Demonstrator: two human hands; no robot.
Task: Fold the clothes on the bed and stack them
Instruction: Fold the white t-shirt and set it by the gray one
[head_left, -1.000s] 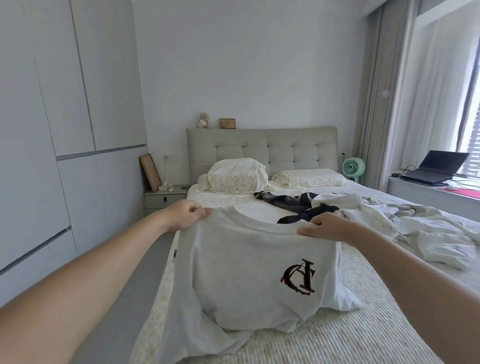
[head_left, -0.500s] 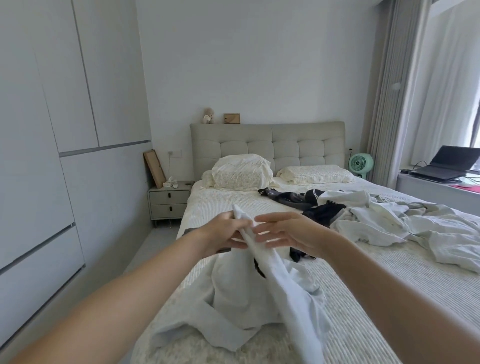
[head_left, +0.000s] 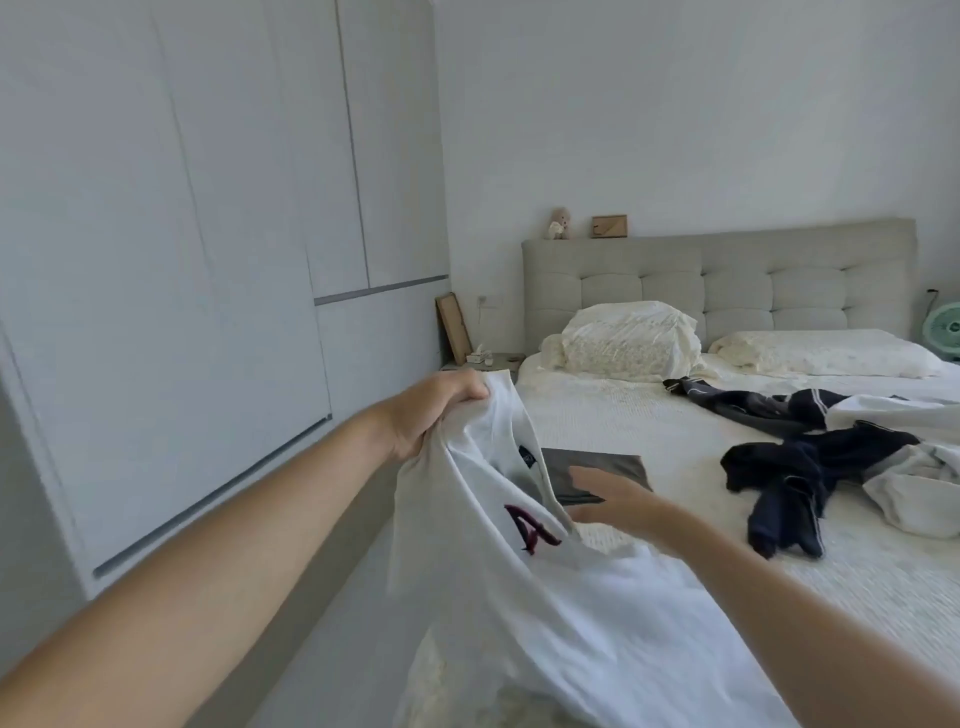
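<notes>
A big white wardrobe (head_left: 171, 291) fills the left side of the room. The bed (head_left: 649, 415) is on the right, with a white bumpy cover and a grey padded headboard (head_left: 727, 280) at the far end. Two cream pillows (head_left: 631, 338) lie against the headboard.

A white T-shirt (head_left: 498, 597) hangs in the air at the near left edge of the bed. It has a dark red letter on it and a small dark tag inside the neck. The left hand (head_left: 431, 410) is curled tight around the top of the shirt and holds it up. The right hand (head_left: 613, 501) is spread flat with its fingers straight. It reaches in behind the shirt's hanging edge, low over the bed. I cannot tell if it touches the shirt.

A folded grey garment (head_left: 592, 475) lies flat on the bed, just past the right hand's fingers. Farther right, a pile of dark blue clothes (head_left: 795, 467) lies crumpled on the cover. White clothes (head_left: 914, 478) are bunched up beside them and touch them.

A green fan (head_left: 945, 325) peeks in at the right edge. A small bedside stand (head_left: 493, 359) sits between the wardrobe and the bed, with a wooden frame (head_left: 453, 327) leaning on the wall there. On top of the headboard sit a little teddy bear (head_left: 559, 223) and a small wooden box (head_left: 609, 226).
</notes>
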